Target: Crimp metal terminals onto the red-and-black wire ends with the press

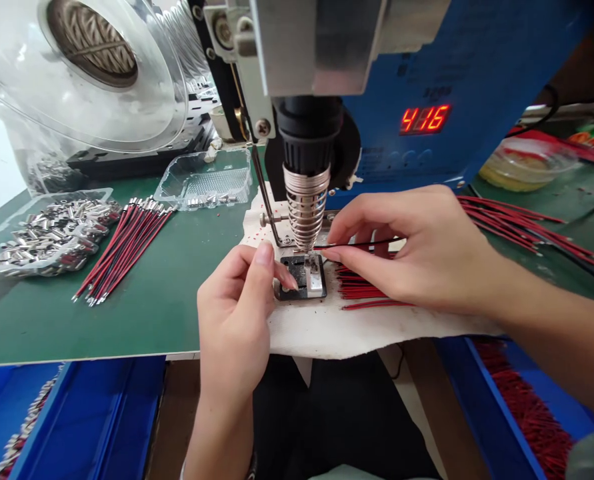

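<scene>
My right hand [401,247] is closed, with a thin black wire [361,245] pinched between thumb and fingers. The wire's left end lies beneath the soldering iron's coiled metal sleeve [307,207]. On the other side, my left hand [241,293] is closed with its thumb raised, its fingers at the left edge of a small black fixture [301,295] with a silver block [315,280]. Whatever the left fingers may hold is hidden. Red and black wires [367,290] lie in a bundle under my right hand on a white cloth [317,337].
Left on the green table [167,320] are a tray of small metal cylinders [51,233], a wire bundle [124,250] and a clear plastic tray [207,180]. The blue machine [457,160] displays 416. More wires [527,230] lie right. Blue bins [507,407] sit below.
</scene>
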The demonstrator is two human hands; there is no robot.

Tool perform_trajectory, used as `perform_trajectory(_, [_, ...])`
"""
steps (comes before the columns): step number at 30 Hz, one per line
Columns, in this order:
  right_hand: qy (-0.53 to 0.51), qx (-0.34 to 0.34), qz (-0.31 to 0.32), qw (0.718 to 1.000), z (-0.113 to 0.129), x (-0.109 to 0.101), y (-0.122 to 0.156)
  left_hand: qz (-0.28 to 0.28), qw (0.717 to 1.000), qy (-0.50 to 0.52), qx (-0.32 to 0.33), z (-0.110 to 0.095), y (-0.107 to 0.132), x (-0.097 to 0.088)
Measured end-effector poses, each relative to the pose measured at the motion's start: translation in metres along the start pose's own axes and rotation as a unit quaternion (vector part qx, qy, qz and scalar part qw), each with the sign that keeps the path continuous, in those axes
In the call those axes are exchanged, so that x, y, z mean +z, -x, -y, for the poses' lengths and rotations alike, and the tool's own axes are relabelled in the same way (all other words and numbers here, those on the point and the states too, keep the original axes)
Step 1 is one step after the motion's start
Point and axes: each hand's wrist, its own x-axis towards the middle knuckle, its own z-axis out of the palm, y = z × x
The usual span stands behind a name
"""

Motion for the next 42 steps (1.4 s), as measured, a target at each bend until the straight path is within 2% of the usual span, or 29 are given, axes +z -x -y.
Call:
perform_trajectory(9, [-0.013, -0.001, 0.007, 1.0, -0.004, 0.004, 0.002, -0.021, 1.0, 0.008, -0.002, -0.005, -0.003, 0.003])
perform_trajectory(14, [-0.019, -0.017, 0.008, 1.0, -0.005, 0.007, 0.0, -0.011, 1.0, 0.011, -0.009, -0.008, -0.004, 0.003])
perform_trajectory(25, [-0.016, -0.062, -0.014, 0.998, -0.007, 0.008, 0.003, -0.034, 0.999, 0.014, -0.005, -0.009, -0.002, 0.006])
perform_trajectory(30, [0.014, -0.078, -0.018, 0.997, -0.008, 0.007, 0.005, -0.036, 0.999, 0.016, -0.005, -0.009, -0.004, 0.007])
perform_trajectory(37, [0.088, -0.15, -0.04, 0.984, -0.009, 0.003, 0.008, -0.04, 0.999, 0.022, 0.001, -0.009, -0.002, 0.007])
perform_trajectory(42, [0.126, -0.167, -0.04, 0.977, -0.01, 0.001, 0.01, -0.042, 0.999, 0.021, -0.005, -0.008, -0.001, 0.007])
